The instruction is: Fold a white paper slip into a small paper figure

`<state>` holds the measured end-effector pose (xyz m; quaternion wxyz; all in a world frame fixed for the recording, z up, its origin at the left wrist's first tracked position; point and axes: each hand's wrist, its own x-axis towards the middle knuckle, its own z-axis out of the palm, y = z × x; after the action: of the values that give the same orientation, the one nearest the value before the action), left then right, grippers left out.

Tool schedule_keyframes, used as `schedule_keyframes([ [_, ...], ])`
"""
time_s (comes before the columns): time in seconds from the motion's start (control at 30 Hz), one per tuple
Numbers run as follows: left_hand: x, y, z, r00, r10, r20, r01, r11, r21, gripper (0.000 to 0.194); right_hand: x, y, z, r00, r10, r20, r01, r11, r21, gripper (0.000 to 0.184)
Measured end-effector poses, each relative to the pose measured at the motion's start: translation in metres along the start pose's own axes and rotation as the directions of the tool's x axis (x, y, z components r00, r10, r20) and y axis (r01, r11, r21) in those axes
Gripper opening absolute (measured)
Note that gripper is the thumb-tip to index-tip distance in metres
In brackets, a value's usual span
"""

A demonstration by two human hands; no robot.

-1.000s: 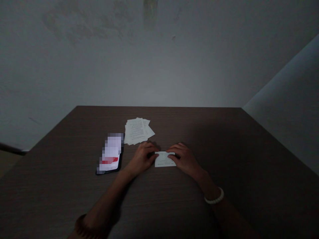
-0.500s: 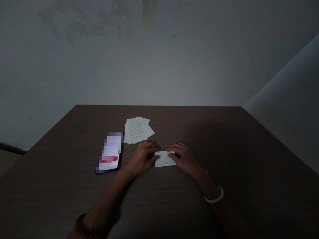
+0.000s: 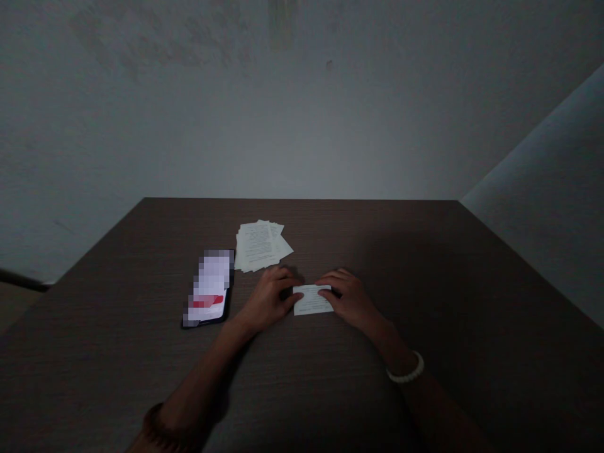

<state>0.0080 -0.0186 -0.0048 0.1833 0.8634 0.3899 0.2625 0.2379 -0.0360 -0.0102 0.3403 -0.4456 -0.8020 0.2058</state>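
A small white sheet of printed paper (image 3: 312, 302) lies between my hands on the dark table, its long side running left to right and its upper edge looking folded. My left hand (image 3: 271, 296) grips its left end, thumb on the near face and fingers at the top edge. At the right end my right hand (image 3: 352, 299) pinches it the same way, thumb over the print. Some fingertips are hidden behind the paper. The print is too small to read.
A loose pile of printed sheets (image 3: 257, 246) lies beyond my left hand. Left of that hand is a phone (image 3: 210, 289) with a lit, blurred screen. The brown table (image 3: 377, 402) meets a grey wall (image 3: 302, 138) at its far edge.
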Motion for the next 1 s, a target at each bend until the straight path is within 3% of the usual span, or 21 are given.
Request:
schedule_keyframes([
  [1.0,0.0001,-0.0003,0.0002,1.0,0.004,0.015,-0.005,1.0,0.005,0.018,0.0008,0.0004,0.0001,1.0,0.002,0.012,-0.001,1.0,-0.028,0.019],
])
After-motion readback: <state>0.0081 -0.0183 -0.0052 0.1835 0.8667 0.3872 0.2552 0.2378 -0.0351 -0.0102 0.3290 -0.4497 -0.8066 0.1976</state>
